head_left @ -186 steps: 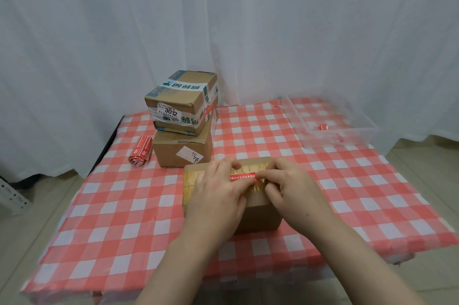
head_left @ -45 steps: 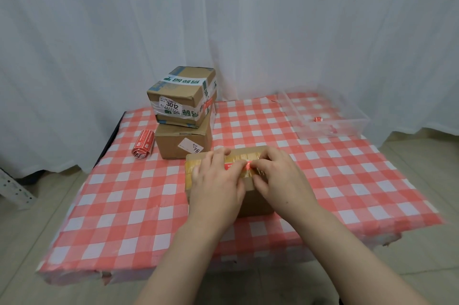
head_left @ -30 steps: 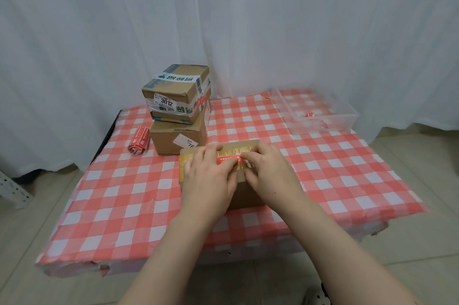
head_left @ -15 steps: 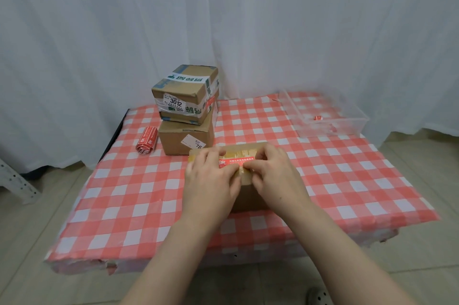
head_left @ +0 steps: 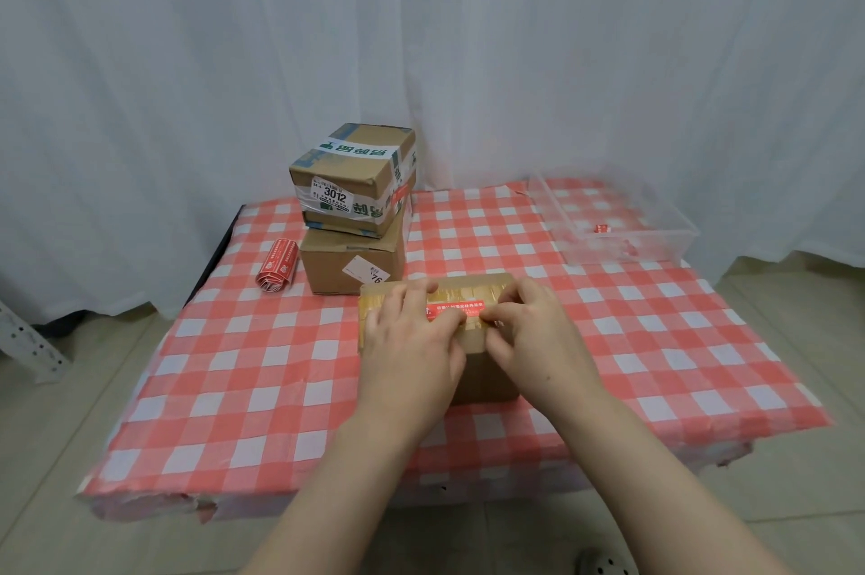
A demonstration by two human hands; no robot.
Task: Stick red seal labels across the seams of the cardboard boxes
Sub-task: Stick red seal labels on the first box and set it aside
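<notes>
Box: brown cardboard box bound in yellowish tape (head_left: 482, 382), mid-width near the front edge of the red-checked table (head_left: 281, 364).
Label: red seal label with white print (head_left: 456, 311), lying across the box's taped top.
Left hand (head_left: 412, 354): fingers flat, pressing the label's left part.
Right hand (head_left: 529, 340): fingers curled, pinching the label's right end.
Back left: stack of two cardboard boxes (head_left: 355, 246); roll of red labels (head_left: 277, 265) beside it, by the left edge.
Back right corner: clear plastic tray (head_left: 627, 242).

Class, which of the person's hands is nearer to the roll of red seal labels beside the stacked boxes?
Left. The left hand rests on the near cardboard box, right of the roll of red seal labels; the right hand lies further right on that box.
</notes>
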